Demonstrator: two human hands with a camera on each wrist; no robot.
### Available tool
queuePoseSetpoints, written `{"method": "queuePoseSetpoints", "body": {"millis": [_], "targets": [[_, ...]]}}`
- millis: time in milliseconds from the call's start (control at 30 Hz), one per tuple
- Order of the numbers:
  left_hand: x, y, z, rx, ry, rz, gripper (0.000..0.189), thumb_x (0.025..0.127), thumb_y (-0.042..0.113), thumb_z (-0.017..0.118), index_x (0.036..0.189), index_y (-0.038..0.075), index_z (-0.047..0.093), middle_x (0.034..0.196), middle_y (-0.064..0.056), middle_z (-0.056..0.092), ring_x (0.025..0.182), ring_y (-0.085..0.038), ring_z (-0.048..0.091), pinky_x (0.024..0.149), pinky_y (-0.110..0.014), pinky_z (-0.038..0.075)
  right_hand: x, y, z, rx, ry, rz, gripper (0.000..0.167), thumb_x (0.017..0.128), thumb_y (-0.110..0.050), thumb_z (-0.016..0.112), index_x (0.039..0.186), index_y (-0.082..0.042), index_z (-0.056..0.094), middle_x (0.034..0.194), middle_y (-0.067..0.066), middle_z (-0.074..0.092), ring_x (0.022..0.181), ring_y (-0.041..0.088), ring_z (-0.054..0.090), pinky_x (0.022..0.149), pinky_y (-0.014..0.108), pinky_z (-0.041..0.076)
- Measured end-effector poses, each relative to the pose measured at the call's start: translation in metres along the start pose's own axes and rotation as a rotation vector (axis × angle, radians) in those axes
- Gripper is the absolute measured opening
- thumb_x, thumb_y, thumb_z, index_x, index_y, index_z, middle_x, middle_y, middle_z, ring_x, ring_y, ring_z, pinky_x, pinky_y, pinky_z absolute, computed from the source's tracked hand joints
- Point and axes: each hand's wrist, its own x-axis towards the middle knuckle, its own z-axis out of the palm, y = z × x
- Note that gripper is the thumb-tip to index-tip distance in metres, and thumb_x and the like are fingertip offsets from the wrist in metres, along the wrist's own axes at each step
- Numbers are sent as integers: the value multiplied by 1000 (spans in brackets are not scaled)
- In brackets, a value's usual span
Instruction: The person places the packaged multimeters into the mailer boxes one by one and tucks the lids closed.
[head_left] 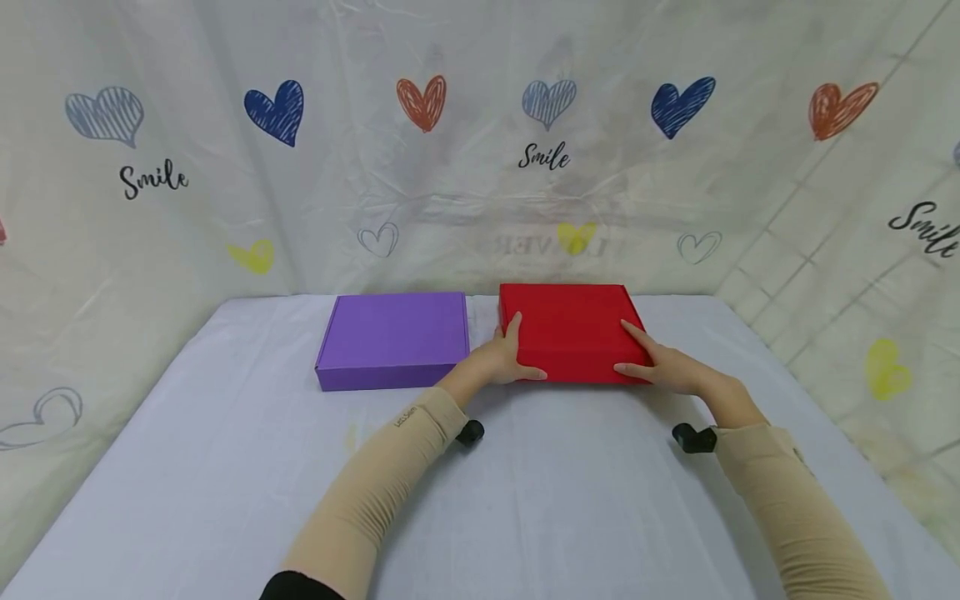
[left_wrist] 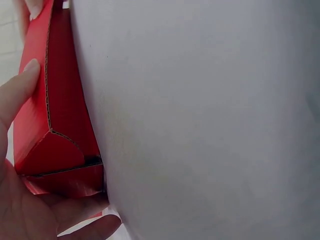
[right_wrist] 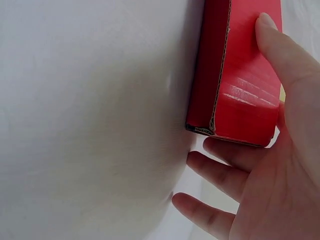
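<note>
A closed red cardboard box (head_left: 572,321) lies toward the back of the table, right of centre. My left hand (head_left: 497,358) grips its left front corner, thumb on the front and fingers about the side. In the left wrist view the left thumb (left_wrist: 22,87) presses the red face, with other fingers along the box's end. At the right front corner my right hand (head_left: 671,368) holds the box between thumb and index finger. The right wrist view shows the thumb (right_wrist: 272,42) on the red face and several fingers spread beside the end. A purple box (head_left: 399,329) lies left of the red one.
A white cloth covers the table (head_left: 570,500). Behind it hangs a pale curtain (head_left: 472,183) printed with hearts and "Smile". A black wrist camera (head_left: 470,433) sits at the left cuff, another black camera (head_left: 693,438) at the right.
</note>
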Motion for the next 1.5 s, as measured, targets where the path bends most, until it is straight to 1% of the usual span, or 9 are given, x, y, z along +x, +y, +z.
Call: {"method": "queuePoseSetpoints", "body": {"millis": [233,300,467,567,733,967,1167,1300,1500], "targets": [[-1,-1,0,17,-5,1,115,91,52,74,165,19,-8,169,-22,10,119,-31,63,106,-46,47,1,0,0,-12,1,-3,102,99,-54,62,165,-14,-5,157,43,17,138,61,24,106,74,32],[0,-1,-1,18,-7,0,115,92,53,72,165,19,-9,169,-22,10,115,-31,65,106,-46,47,1,0,0,-12,0,-1,103,98,-54,62,165,-14,-6,157,43,17,138,61,25,105,74,33],[-1,1,-2,13,-16,1,108,96,57,64,165,19,-10,169,-22,8,113,-31,67,106,-46,47,3,2,0,7,-8,2,104,98,-56,62,165,-15,-7,157,42,15,138,61,24,105,75,32],[-1,2,-3,10,-16,-1,104,98,59,60,165,19,-9,170,-21,7,121,-31,63,108,-46,45,5,3,-1,16,-20,13,103,98,-56,60,165,-15,-7,158,41,13,139,61,22,106,74,32],[2,1,-4,-24,5,5,104,97,58,62,166,20,-6,170,-19,2,121,-31,62,108,-46,45,7,2,-4,8,-33,34,104,98,-58,60,165,-15,-7,159,41,10,139,61,20,106,74,33],[9,0,-7,-55,-2,-2,109,94,58,67,166,23,-7,171,-18,-3,147,-35,35,115,-52,36,12,-3,-6,-1,-26,26,106,97,-59,61,164,-14,-8,159,41,11,140,60,20,107,74,31],[12,2,-9,-64,-5,-20,105,95,63,61,166,25,-7,171,-17,-2,146,-37,38,115,-54,35,17,-6,-8,1,-25,22,103,99,-60,56,164,-12,-9,159,41,10,140,59,21,109,74,28],[14,2,-11,-74,-15,-30,102,97,63,57,165,24,-9,171,-18,-2,149,-38,31,118,-56,30,20,-8,-8,-11,-23,30,102,100,-61,52,164,-11,-9,160,41,9,142,60,19,111,74,24],[16,2,-10,-108,-38,-28,103,98,57,60,165,21,-10,170,-21,0,153,-38,18,119,-55,27,21,-8,-6,3,-19,55,102,100,-59,55,163,-10,-9,159,41,11,140,59,21,109,74,27]]}}
